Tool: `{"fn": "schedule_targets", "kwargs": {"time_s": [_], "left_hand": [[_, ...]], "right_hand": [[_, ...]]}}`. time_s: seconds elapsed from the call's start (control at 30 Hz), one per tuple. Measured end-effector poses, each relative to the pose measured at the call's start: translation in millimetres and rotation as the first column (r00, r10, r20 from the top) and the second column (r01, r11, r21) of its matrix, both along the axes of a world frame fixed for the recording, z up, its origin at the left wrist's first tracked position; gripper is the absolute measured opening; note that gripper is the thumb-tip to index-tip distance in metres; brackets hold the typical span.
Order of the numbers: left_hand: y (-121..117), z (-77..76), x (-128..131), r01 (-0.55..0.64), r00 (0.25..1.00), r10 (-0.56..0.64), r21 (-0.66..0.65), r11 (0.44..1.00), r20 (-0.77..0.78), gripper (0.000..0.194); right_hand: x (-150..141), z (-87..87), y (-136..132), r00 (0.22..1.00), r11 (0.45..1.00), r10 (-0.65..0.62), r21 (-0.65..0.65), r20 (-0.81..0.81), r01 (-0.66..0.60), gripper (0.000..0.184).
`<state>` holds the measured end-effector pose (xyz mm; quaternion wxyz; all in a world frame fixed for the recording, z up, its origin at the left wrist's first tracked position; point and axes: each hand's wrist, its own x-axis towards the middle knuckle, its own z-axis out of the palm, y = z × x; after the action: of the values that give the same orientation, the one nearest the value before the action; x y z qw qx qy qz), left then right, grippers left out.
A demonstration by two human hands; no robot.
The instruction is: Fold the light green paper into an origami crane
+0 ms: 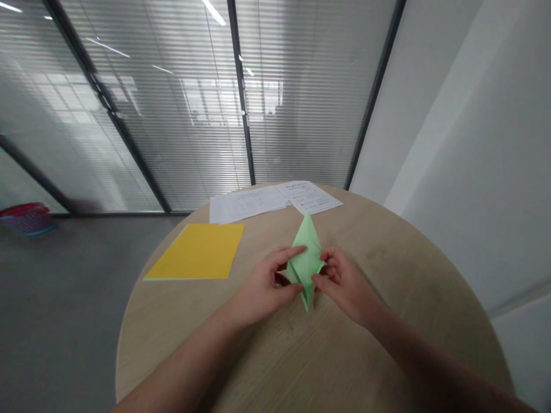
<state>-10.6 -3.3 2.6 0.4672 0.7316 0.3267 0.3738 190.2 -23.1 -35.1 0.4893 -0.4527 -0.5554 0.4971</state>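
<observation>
Basically, 1 pale green, diamond-shaped piece of folded paper (306,264) held btwn L hand (262,287) & R hand (349,291)

Green paper's near the middle of the round, light wood-grain counter (387,258), tips pointing to far & near edges, prob. so both sides are reachable at once. Can't tell if it rests on the surface or just above.

L fingers (293,252) grasp its left side: index on the face, thumb lower down, prob. to steady it & keep layers flat. R fingers pinch the right edge nr the side corner, prob. for finer control of the folds.

Counts: 2 hands, 1 folded piece. Toward the counter's left edge, 1 flat yellow paper sheet (198,252) w/ a thin pale green strip showing underneath, so prob. 1+ more sheet there; stack likely set aside to leave working room. At the far edge, white printed paper sheets (253,202), min. 2, overlapping; exact no. unclear. Floor, beyond left edge: 1 red-and-blue basket (28,218), blurred.
</observation>
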Motion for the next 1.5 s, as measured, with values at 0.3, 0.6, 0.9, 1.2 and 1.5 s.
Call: {"fn": "schedule_targets", "kwargs": {"time_s": [0.3,0.6,0.9,1.2,1.5], "left_hand": [[10.6,-10.1,-2.9,-0.009,0.996,0.024,-0.173,0.985,0.085,0.069],[11.4,-10.2,-2.8,-0.011,0.992,0.045,-0.274,0.962,0.117,0.061],[9.9,-14.6,1.4,-0.001,0.999,0.009,-0.190,0.982,0.039,0.073],[6.9,-18.5,10.2,-0.115,0.993,0.113,-0.135,0.984,-0.017,0.057],[6.2,-25.0,14.5,-0.206,0.978,0.201,-0.113,0.972,-0.052,0.033]], "right_hand": [[3.7,13.5,1.6,0.976,0.998,0.070,0.005,-0.205,-0.070,0.045],[3.6,10.1,4.1,0.974,0.996,0.080,-0.015,-0.211,-0.084,0.053],[-2.5,-5.2,5.6,0.998,1.000,0.006,-0.009,-0.069,-0.007,0.058],[-5.2,-7.6,8.4,0.999,0.999,-0.037,0.023,0.019,0.037,0.055],[-8.8,-12.1,5.1,0.996,0.998,-0.045,0.055,0.082,0.041,0.046]]}}
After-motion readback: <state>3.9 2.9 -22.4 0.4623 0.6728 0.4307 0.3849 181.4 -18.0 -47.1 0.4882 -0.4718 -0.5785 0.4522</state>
